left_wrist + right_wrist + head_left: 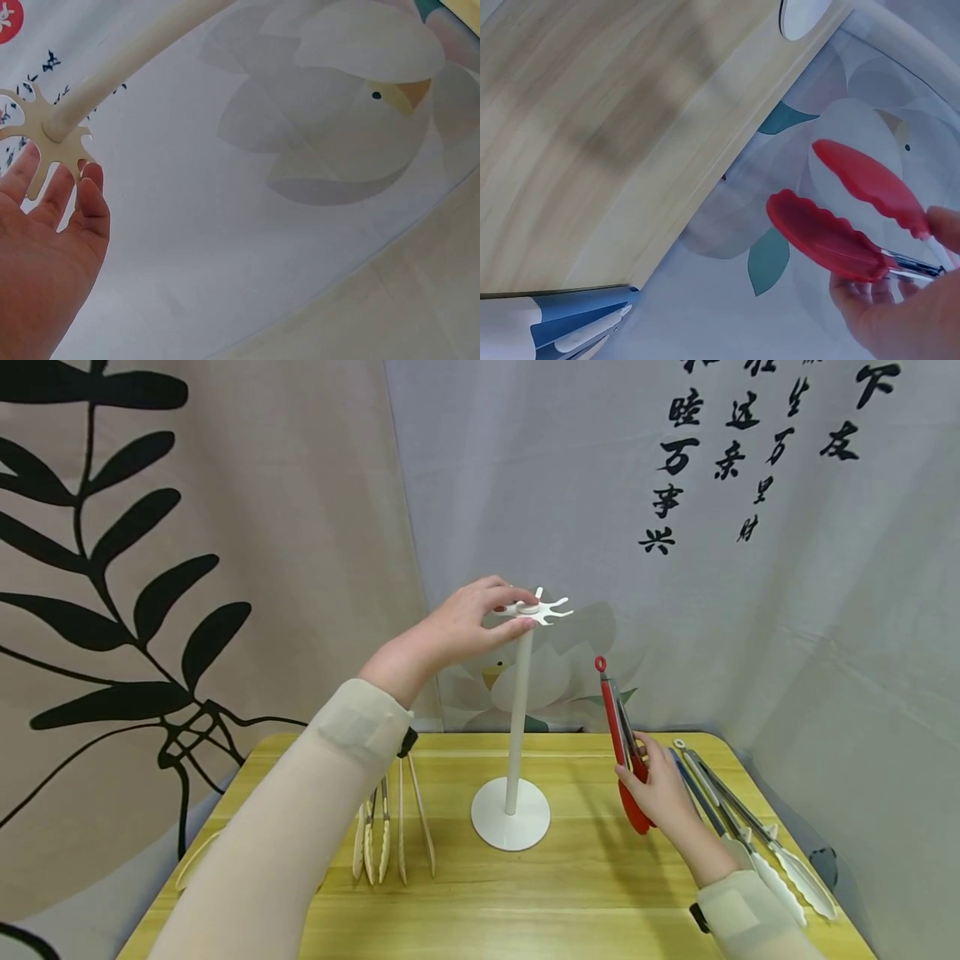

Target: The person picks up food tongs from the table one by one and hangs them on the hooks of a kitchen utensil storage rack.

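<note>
A white stand [521,718] with a round base rises from the table, topped by a flat ring of hooks [551,612]. My left hand [468,618] grips this hook top from the left, thumb at its near edge and fingers over it. In the left wrist view the hand [56,225] shows its fingers reaching behind the hooks. To the right of the stand, my right hand [660,785] holds red tongs [618,727] around their middle, ring end up. The right wrist view shows the tongs' two scalloped red heads [825,236] spread apart.
Several tongs with cream heads [386,835] lie on the wooden table [465,910] left of the stand, partly behind my left sleeve. More tongs with pale heads [806,881] lie along the right edge. A printed cloth [570,485] hangs behind the table.
</note>
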Available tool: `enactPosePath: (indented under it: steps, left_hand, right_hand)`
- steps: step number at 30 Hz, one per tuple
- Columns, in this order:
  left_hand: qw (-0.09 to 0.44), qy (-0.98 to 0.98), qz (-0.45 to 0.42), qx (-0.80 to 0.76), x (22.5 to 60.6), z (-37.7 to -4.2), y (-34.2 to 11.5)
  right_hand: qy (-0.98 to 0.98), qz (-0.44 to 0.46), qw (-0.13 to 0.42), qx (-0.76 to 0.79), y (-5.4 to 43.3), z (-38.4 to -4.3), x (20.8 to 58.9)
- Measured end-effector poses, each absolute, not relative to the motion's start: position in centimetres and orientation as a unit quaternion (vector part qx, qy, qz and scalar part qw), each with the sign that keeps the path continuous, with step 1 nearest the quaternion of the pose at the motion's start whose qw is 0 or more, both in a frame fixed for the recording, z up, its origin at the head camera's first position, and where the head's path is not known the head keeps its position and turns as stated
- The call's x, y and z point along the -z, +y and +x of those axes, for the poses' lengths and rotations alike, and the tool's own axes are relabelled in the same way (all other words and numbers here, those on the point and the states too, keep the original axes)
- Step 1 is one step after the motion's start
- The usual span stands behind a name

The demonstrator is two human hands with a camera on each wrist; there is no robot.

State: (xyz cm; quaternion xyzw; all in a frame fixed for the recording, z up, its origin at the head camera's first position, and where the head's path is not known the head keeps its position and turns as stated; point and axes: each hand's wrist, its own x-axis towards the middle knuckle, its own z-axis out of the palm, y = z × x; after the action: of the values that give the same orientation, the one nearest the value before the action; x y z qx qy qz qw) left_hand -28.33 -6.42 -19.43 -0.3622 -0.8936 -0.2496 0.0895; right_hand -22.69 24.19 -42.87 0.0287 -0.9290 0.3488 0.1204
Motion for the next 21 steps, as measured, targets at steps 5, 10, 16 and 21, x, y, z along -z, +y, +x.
enactPosePath:
  steps: [5, 10, 16, 21]
  left_hand:
    - [0.090, -0.893, -0.364, 0.250, 19.4, -28.3, -6.4]
    - [0.089, -0.891, -0.366, 0.253, 19.4, -28.3, -6.5]
    - [0.090, -0.891, -0.365, 0.254, 19.5, -28.3, -6.6]
    - [0.090, -0.891, -0.366, 0.254, 19.6, -28.3, -6.6]
  right_hand:
    - [-0.917, 0.041, 0.143, -0.371, 24.0, -22.6, 42.7]
    - [-0.906, 0.050, 0.167, -0.386, 23.7, -22.5, 42.4]
    - [-0.892, 0.062, 0.204, -0.398, 23.3, -22.5, 41.9]
    - [-0.882, 0.066, 0.221, -0.412, 23.0, -22.5, 41.6]
